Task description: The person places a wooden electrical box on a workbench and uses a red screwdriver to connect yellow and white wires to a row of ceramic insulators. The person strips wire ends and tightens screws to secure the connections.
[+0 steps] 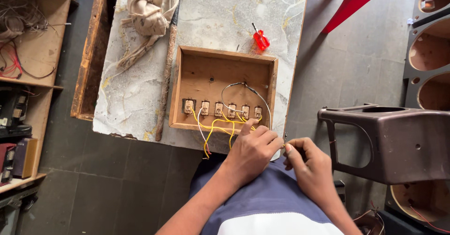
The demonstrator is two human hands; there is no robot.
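Yellow wires (216, 128) trail from a row of switches (222, 109) inside the shallow wooden box (188, 71), centre of frame, on the marble-topped table (211, 14). I see the left hand (253, 150) at the box's near edge, fingers curled shut over the wires. Right hand (311, 169), lower right of centre, pinches a wire end between thumb and forefinger, touching the left. A red screwdriver (260, 40) lies above the box; a beige cloth (147, 10) sits upper left; a brown plastic stool (398, 141) stands at right.
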